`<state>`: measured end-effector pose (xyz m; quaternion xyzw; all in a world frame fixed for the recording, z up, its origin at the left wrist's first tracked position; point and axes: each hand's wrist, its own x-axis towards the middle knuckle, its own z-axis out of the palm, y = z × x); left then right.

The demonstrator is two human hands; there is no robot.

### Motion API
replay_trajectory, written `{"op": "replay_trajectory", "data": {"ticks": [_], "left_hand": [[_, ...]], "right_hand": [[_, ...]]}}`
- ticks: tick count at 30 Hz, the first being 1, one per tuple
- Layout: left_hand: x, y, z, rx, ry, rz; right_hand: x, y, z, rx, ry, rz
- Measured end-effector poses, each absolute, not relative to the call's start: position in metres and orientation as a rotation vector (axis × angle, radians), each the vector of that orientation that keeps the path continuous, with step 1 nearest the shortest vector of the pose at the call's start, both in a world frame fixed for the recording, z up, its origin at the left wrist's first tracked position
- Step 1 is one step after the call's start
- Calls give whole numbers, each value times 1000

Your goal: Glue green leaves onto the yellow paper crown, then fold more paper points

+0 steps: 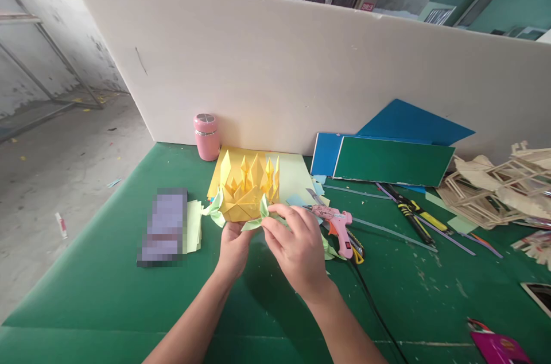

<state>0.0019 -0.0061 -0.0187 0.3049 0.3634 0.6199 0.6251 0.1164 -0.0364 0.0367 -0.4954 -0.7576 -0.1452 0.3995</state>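
Observation:
A yellow folded-paper lotus (241,210) with tall pointed petals is held up over the green table. Beneath it, my left hand (235,249) grips its base, the fingers partly hidden by the paper. Light green paper leaves stick out around its lower edge; one leaf (215,209) shows on the left side. At the front right, my right hand (297,243) pinches another green paper leaf (263,213) between thumb and fingers, against the lotus. To the right of that hand lies a pink glue gun (338,226), with a few green folded pieces (330,250) beside it.
A pink canister (206,137) stands at the back left, near yellow paper sheets (215,177). A phone-like purple item (166,220) lies left beside green paper slips (194,229). Pliers (413,217), strips, blue and green boards (394,160) and wooden frames (477,192) occupy the right.

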Motion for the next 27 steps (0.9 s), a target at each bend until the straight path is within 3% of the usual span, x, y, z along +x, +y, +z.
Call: {"op": "replay_trajectory", "data": {"ticks": [12, 27], "left_hand": [[3, -6, -19, 737, 784, 1404], [3, -6, -18, 732, 794, 1388]], "right_hand": [[103, -22, 33, -1310, -1902, -505], [103, -20, 27, -1284, -1968, -433]]}}
